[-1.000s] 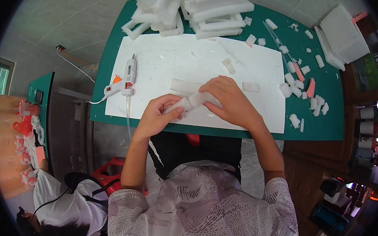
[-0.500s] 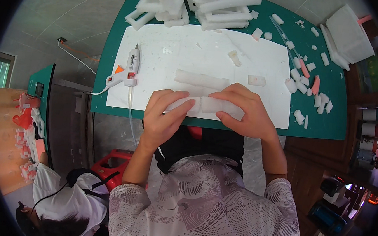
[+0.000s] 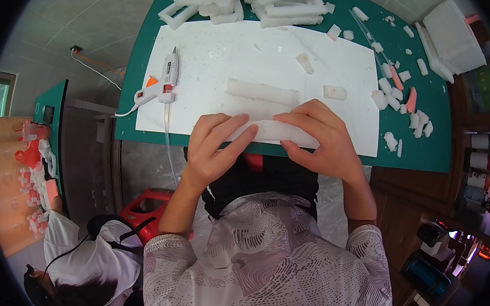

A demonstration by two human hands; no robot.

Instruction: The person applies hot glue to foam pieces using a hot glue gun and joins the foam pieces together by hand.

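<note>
Near the front edge of the white sheet, a white foam strip lies crosswise between my two hands. My left hand grips its left end, fingertips and thumb pressed on it. My right hand has its fingers over the far side and the thumb at the near side of the right part. Both palms hide the strip's ends. Just beyond lies another long white foam strip, untouched. A white hot glue gun with an orange trigger rests to the left, a clear glue stick trailing from it.
Beyond my hands are a small foam block and a yellowish scrap. White foam frames pile up at the back. Foam bits and pink pieces scatter on the green table. Another person sits at lower left.
The gap between two foam pieces under my fingers has closed; they now look like one continuous strip. My right hand has shifted slightly. The whole view has moved a little.
</note>
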